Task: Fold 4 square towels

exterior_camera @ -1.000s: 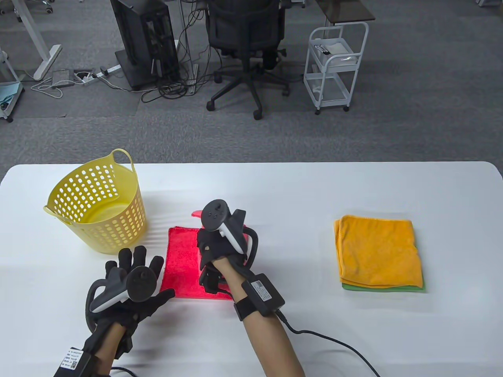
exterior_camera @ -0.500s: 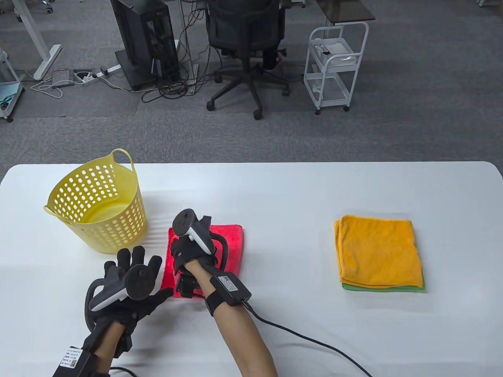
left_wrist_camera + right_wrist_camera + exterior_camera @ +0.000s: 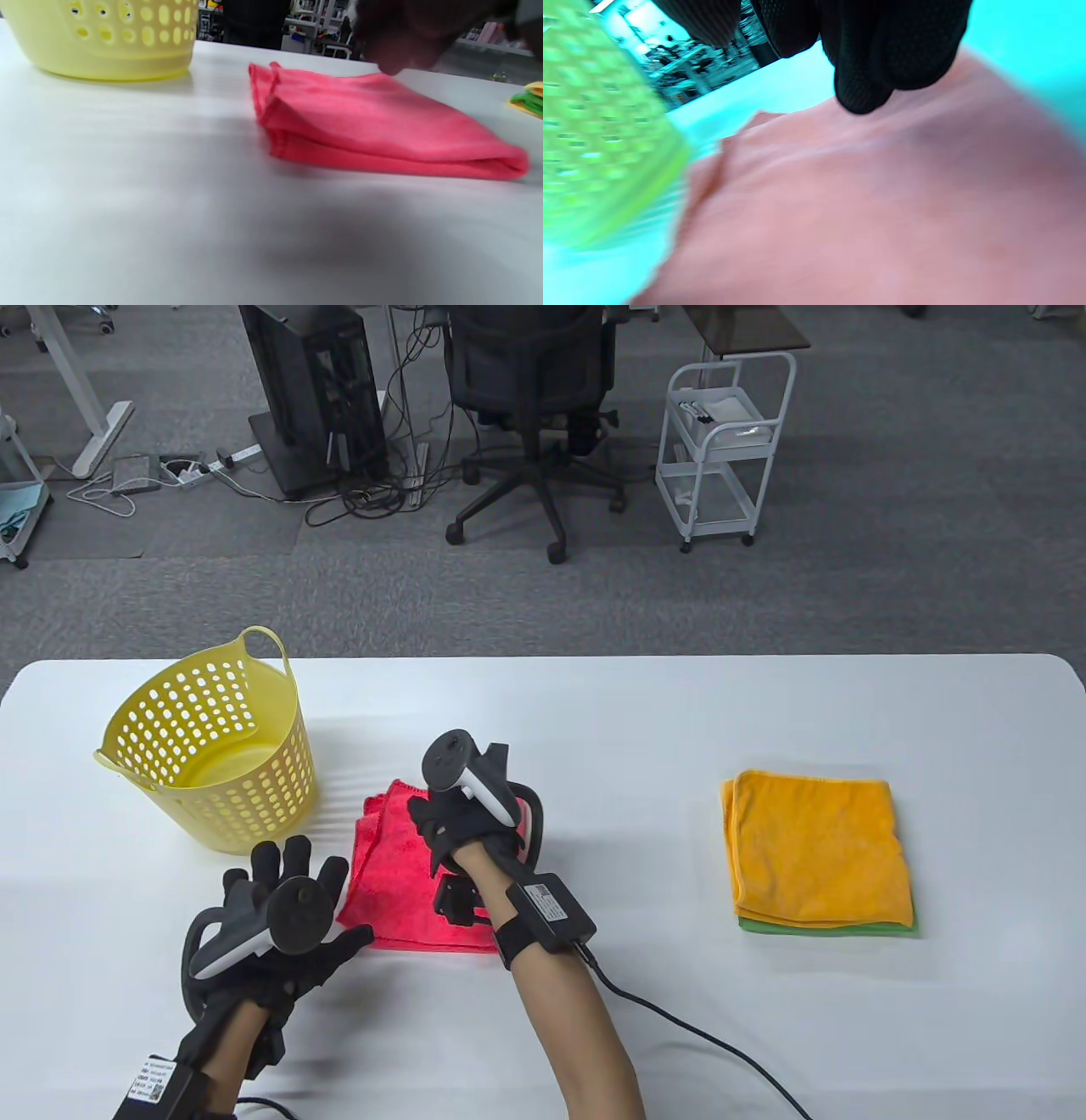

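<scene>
A red towel [image 3: 394,891] lies folded on the white table, its far left corner rumpled; it also shows as the red towel [image 3: 373,123] and, close up, as the towel [image 3: 861,212]. My right hand [image 3: 433,823] is on top of it, and its fingertips [image 3: 861,93] touch the cloth with none seen pinched between them. My left hand [image 3: 327,899] lies flat with fingers spread at the towel's near left corner, the thumb touching the edge. An orange towel [image 3: 814,848] sits folded on a green towel [image 3: 827,927] at the right.
A yellow perforated basket [image 3: 254,806] stands at the table's left, just beyond the red towel, also seen as the basket [image 3: 106,38] and the basket [image 3: 594,148]. A cable [image 3: 679,1027] trails from my right wrist. Beyond the table are an office chair [image 3: 534,381] and a white cart [image 3: 721,441].
My right hand swept left over the red towel, then came back right. The towel now lies shifted left with a rumpled far corner. My left hand has barely moved.
</scene>
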